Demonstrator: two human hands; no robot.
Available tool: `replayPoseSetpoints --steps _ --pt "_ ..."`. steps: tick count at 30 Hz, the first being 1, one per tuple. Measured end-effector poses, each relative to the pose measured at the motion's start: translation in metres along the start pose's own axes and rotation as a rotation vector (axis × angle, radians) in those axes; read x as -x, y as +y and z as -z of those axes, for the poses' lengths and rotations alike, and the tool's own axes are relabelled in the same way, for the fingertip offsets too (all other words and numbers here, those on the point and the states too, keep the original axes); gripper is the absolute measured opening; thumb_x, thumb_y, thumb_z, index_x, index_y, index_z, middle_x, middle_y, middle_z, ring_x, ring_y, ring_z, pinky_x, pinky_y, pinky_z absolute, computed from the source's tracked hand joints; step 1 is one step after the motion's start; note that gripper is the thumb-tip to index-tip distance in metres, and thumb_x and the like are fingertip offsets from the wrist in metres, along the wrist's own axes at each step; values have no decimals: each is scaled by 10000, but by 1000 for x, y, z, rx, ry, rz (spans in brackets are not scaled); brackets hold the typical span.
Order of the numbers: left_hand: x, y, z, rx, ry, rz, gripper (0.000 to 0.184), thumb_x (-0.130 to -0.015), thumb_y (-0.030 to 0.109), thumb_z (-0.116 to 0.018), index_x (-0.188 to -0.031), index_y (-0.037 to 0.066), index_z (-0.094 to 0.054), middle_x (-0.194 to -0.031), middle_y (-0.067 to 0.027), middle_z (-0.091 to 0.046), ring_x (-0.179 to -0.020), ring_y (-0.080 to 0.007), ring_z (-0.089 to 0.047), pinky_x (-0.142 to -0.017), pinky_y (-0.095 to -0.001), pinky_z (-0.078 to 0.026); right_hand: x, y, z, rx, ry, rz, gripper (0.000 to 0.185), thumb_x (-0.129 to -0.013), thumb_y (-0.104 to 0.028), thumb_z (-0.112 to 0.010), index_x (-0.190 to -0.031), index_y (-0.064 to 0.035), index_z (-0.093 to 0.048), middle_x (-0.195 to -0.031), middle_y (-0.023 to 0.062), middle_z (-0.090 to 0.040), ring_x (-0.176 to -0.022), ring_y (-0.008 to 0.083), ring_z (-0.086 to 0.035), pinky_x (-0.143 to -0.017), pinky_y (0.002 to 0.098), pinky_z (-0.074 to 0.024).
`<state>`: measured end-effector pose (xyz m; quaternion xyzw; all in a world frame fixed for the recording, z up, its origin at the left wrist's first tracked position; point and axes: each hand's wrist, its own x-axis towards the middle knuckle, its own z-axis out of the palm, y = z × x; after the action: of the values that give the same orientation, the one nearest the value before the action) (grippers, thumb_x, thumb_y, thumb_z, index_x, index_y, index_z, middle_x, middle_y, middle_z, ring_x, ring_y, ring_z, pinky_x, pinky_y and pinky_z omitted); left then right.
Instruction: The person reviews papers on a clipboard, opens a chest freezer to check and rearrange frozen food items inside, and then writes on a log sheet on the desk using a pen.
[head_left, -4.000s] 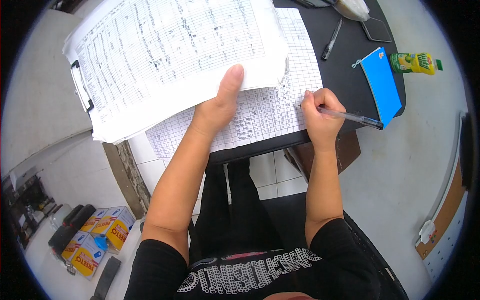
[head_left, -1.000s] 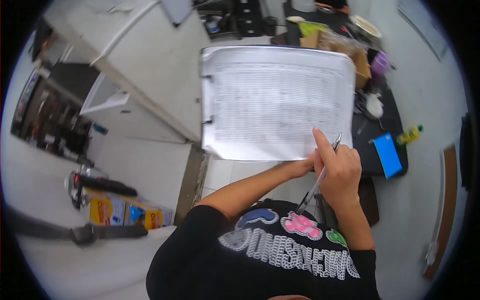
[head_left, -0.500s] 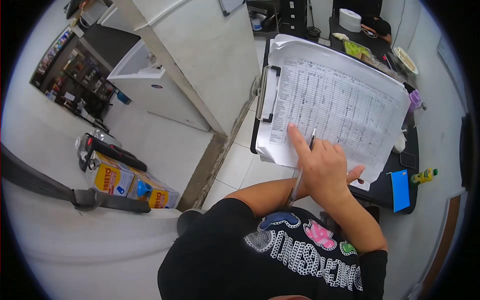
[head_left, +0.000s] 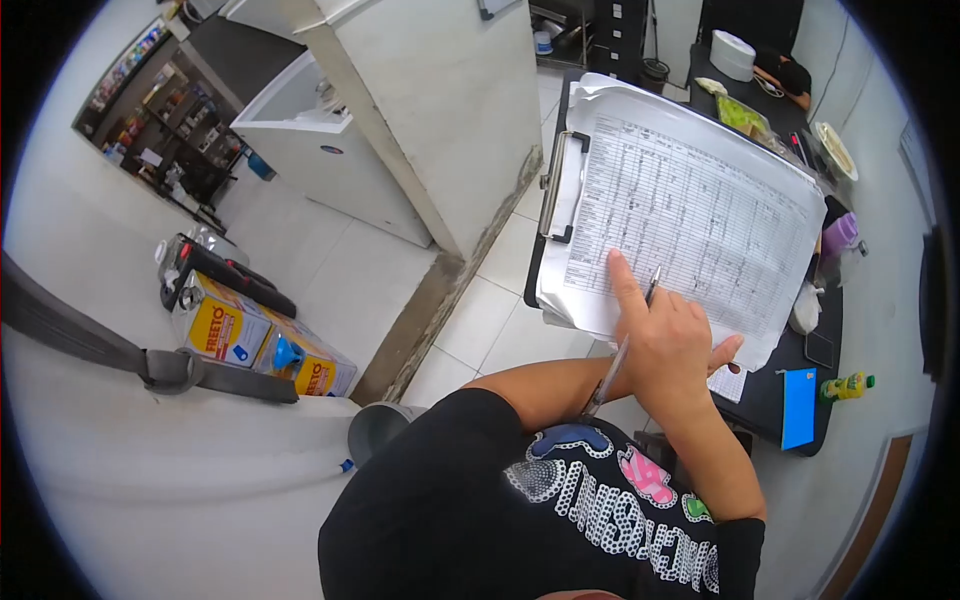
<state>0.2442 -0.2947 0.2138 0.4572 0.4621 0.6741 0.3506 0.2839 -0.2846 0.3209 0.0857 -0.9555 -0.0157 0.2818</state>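
A clipboard point(head_left: 533, 285) with a stack of printed table sheets point(head_left: 700, 200) is held tilted in front of my chest. My left hand point(head_left: 728, 352) grips its lower edge; the thumb shows beside the paper and the other fingers are hidden below. The left forearm passes under my right hand point(head_left: 668, 345). A clear pen point(head_left: 609, 378) is held in my right hand, its tip pointing up over the sheet. The right index finger is stretched out onto the rows near the lower left of the printed table.
Right of the clipboard, a black table point(head_left: 765, 415) holds a blue folder point(head_left: 798, 408), a yellow bottle point(head_left: 847, 387), a phone point(head_left: 818, 349) and a purple bottle point(head_left: 840, 232). At left are FREETO boxes point(head_left: 225, 325), a white chest freezer point(head_left: 340, 170), a wall edge and a grey bucket point(head_left: 378, 430).
The view has shifted, so the clipboard and both hands appear slightly farther right, and more of the grey bucket shows. The right index finger stays near the same rows, pen still held.
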Motion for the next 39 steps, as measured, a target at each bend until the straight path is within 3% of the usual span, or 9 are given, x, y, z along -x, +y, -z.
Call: replayPoseSetpoints --steps 10,13,16,31,34,39 --pt "4 -2 4 -18 43 -6 368 -946 193 -429 -1251 -10 -468 -1254 -148 -506 -1149 -245 -490 -1004 -332 -348 -2 4 3 -22 22 -13 626 -662 -44 -581 -1282 -100 -514 -565 31 -405 -526 178 -482 -526 331 -388" --pt "4 -4 2 -24 51 -6 369 -946 191 -429 -1253 -10 -466 -1256 -148 -504 -1151 -245 -489 -1004 -332 -347 3 8 2 33 10 -18 615 -642 -103 -600 -1253 -101 -528 -575 11 -451 -538 166 -508 -529 318 -387" --pt "3 -3 2 -32 56 -8 369 -946 189 -428 -1254 -10 -465 -1258 -148 -503 -1153 -246 -488 -1004 -332 -347 3 9 4 7 29 -49 617 -663 -52 -589 -1274 -105 -520 -543 28 -415 -504 181 -493 -515 339 -386" --pt "-1 -5 -2 -63 95 -40 372 -944 180 -424 -1262 -10 -457 -1268 -150 -495 -1161 -248 -483 -1005 -334 -346 20 20 18 17 -90 -134 624 -661 -73 -621 -1271 -48 -493 -580 64 -485 -536 207 -522 -535 365 -384" --pt "-3 -7 -2 -72 105 -52 372 -944 178 -424 -1264 -10 -455 -1271 -150 -493 -1162 -248 -482 -1006 -334 -345 21 23 25 66 -65 -117 501 -698 -83 -550 -1194 -14 -547 -551 34 -490 -521 174 -535 -528 354 -416" --pt "-6 -7 -2 -86 113 -77 373 -943 175 -422 -1266 -10 -453 -1274 -151 -491 -1165 -249 -481 -1006 -334 -345 30 32 23 12 -17 -179 570 -664 -47 -618 -1226 -32 -520 -562 62 -480 -517 216 -514 -525 360 -398"
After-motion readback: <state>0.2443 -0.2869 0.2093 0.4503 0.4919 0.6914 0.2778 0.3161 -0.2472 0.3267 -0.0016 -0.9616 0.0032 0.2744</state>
